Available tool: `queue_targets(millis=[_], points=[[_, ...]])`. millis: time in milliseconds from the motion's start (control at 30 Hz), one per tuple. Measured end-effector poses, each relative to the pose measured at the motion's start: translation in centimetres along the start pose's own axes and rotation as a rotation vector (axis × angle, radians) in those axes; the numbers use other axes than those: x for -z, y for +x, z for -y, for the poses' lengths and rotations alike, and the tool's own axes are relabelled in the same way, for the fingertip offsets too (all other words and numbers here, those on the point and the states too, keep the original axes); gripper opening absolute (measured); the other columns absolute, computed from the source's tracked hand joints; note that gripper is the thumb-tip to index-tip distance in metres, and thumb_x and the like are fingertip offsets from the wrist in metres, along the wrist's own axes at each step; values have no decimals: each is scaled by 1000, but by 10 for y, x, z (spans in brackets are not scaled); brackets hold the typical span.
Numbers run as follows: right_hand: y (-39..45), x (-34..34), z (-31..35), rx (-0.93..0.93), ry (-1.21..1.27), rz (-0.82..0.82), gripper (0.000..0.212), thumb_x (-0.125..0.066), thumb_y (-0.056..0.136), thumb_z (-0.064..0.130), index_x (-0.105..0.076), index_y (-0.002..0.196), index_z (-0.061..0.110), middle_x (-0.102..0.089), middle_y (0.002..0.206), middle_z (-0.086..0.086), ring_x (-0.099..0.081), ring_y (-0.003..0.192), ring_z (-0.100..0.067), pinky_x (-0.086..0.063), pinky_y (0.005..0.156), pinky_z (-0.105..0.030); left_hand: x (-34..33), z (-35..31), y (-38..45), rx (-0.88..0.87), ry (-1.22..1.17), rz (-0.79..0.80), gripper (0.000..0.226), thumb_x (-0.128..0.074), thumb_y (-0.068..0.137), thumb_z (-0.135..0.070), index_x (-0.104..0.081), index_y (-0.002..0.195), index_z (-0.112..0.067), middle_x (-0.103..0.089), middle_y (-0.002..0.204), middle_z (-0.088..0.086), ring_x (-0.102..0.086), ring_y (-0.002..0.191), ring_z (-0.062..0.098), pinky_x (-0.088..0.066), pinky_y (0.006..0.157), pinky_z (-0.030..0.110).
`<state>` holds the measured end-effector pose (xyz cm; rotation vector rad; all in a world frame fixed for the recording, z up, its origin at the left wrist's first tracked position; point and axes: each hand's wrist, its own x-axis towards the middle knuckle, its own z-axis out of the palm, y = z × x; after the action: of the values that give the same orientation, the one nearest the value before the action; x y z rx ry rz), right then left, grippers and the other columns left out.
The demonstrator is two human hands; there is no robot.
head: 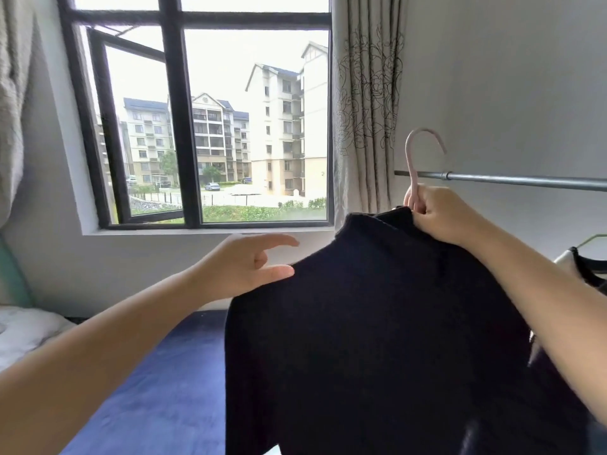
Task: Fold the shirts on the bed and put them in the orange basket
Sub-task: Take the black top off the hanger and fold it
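A black shirt [377, 323] hangs on a pink hanger [414, 165] that I hold up in front of me. My right hand [433, 213] grips the hanger's neck just above the collar, in front of a metal rail. My left hand [246, 264] is spread, its fingers straight, with the thumb at the shirt's left shoulder. The bed with a dark blue cover [157, 389] lies below the shirt. No orange basket is in view.
A metal clothes rail [525, 182] runs along the right wall, with another garment on a green hanger [588, 257] at the far right. A window [203, 126] and curtain [368, 110] stand ahead. A white pillow [23, 333] lies at the left.
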<state>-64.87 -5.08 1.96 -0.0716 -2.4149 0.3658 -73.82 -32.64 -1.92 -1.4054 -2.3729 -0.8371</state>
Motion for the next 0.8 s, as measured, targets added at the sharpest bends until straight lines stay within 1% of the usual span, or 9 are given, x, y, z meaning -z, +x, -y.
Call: queue_targets(millis=[100, 167, 233, 367, 433, 500, 633, 700, 800], points=[[-2, 1, 5, 67, -30, 61, 14, -49, 83, -4, -50, 82, 9, -49, 68, 7, -46, 64, -12, -34, 56, -6, 7, -5, 12, -37, -70, -115, 44, -68, 81, -23, -43, 100, -52, -45, 54, -15, -47, 56, 2, -38, 64, 10], [0, -2, 19, 126, -32, 82, 16, -49, 84, -4, -51, 85, 12, -49, 71, 9, -46, 65, -7, -35, 57, -6, 2, -22, 26, -168, -31, -2, 55, -73, 77, -24, -41, 114, -49, -51, 89, -23, -50, 81, -8, -39, 81, 7], [0, -3, 28, 159, -25, 96, 17, -50, 84, -2, -51, 88, 14, -49, 74, 9, -47, 68, -2, -35, 58, -7, -11, -42, 35, -245, 22, 107, 68, -73, 77, -25, -37, 133, -38, -42, 110, -28, -41, 96, -12, -29, 85, -4], [-3, 4, 31, 170, 14, 86, 11, -56, 88, 8, -53, 87, 18, -55, 80, 4, -49, 69, -2, -37, 59, -6, -28, -53, 37, -302, 8, 4, 53, -63, 87, -15, -44, 136, -22, -54, 125, -12, -47, 108, -4, -31, 87, 0], [-5, 5, 29, 142, 6, 122, 9, -58, 89, 12, -52, 88, 19, -56, 82, 2, -50, 69, -5, -37, 61, -7, -30, -50, 37, -391, 157, -108, 36, -52, 91, -21, -56, 127, -16, -64, 117, 2, -60, 105, 14, -41, 89, 19], [-6, 3, 25, 122, 4, 164, 10, -59, 88, 11, -52, 88, 18, -55, 80, 2, -49, 68, -7, -36, 61, -9, -31, -47, 36, -398, 294, -106, 30, -46, 95, -22, -61, 120, -12, -65, 112, 3, -60, 103, 19, -43, 88, 28], [-7, 9, 10, 73, 60, 130, 6, -62, 85, 12, -57, 84, 13, -56, 76, 5, -50, 68, -8, -38, 59, -4, -26, -39, 30, -415, -11, 49, 15, -45, 91, -21, -60, 95, -21, -45, 123, -16, -36, 120, -10, -28, 105, 13], [-5, 12, 2, 50, 83, 147, 11, -65, 84, 10, -57, 79, 16, -56, 74, 6, -49, 66, -4, -37, 59, -2, -23, -43, 25, -305, -230, 114, 23, -42, 88, -34, -62, 91, -22, -55, 106, -20, -48, 99, -15, -37, 94, 13], [0, 5, 0, 55, 73, 214, 16, -66, 82, 5, -56, 77, 17, -54, 72, 7, -49, 66, -4, -38, 61, -3, -22, -62, 26, -185, -452, 114, 44, -48, 89, -50, -53, 67, -12, -48, 61, -8, -45, 57, 5, -37, 61, 18]])
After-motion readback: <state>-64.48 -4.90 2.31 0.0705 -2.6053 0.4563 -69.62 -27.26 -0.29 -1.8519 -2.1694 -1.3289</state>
